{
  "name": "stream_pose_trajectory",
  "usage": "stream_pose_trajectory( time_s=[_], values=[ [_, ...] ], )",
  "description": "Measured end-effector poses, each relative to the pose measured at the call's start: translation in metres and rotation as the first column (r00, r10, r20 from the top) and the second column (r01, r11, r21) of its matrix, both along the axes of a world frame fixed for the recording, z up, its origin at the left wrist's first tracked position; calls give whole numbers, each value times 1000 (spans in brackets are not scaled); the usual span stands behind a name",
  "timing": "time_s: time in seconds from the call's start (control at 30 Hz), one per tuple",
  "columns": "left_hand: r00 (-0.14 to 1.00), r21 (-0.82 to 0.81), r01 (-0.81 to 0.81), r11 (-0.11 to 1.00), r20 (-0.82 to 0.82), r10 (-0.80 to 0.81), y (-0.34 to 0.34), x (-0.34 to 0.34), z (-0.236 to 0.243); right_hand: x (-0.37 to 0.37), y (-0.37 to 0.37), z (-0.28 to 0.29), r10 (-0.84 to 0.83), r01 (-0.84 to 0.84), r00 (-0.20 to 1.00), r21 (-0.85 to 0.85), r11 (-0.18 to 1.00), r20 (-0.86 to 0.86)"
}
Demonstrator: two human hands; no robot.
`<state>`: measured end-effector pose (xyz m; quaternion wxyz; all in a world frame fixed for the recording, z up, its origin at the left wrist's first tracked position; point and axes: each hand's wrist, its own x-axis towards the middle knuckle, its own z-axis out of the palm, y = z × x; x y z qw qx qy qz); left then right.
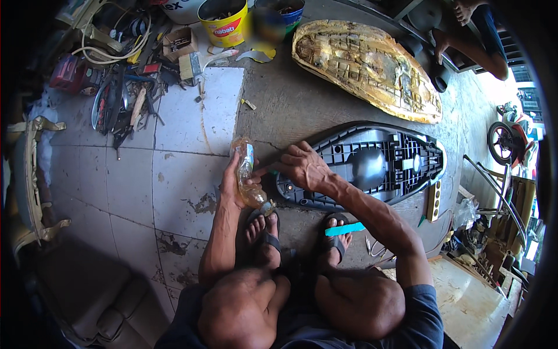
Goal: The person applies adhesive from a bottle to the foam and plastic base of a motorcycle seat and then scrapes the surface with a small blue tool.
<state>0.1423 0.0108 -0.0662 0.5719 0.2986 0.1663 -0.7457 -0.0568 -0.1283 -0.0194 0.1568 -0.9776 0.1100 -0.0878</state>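
Note:
My left hand (231, 185) is closed around a clear plastic bottle (243, 152) stained amber inside, tilted above my left foot. My right hand (306, 167) is closed beside it, with something thin reaching from the fingers to the bottle's side; what it is I cannot make out. Just beyond and right of that hand lies a black plastic motorcycle seat base (367, 166), ribbed side up. Farther off rests a yellowed foam seat pad (372, 70), its underside facing up. A turquoise strip (344, 228) shows over my right sandalled foot.
Hand tools (125, 99) and a paintbrush (189, 67) lie at the far left. A yellow bucket (224, 23) stands at the back. Another person's bare leg (471, 52) is at the far right, and a motorcycle (511, 136) stands outside. A wooden board (471, 291) lies near right.

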Motion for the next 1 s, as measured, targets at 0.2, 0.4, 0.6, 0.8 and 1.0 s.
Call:
stream_pose_trajectory(
  time_s=[0.2, 0.4, 0.6, 0.8, 1.0],
  values=[
    [1000, -6, -3, 1000, 7, 3, -8, 0, 0, -17, 48, 3, 336, -344, 939, -133, 930, -77],
    [947, -37, -153, 987, 280, 158, -47, 17, 18, -41, 49, 40, -152, 155, 986, 44, 987, -64],
    [752, -38, -474, 880, 502, 427, -70, 11, 62, -30, 40, 27, -718, 603, 588, 793, 83, -372],
    [698, -84, -519, 850, 533, 479, -66, -13, 79, -11, 46, 27, -663, 422, 543, 850, -314, -515],
    [632, -104, -528, 843, 615, 472, -64, -26, 86, -4, 56, 33, -693, 308, 538, 877, -369, -480]
  ],
)
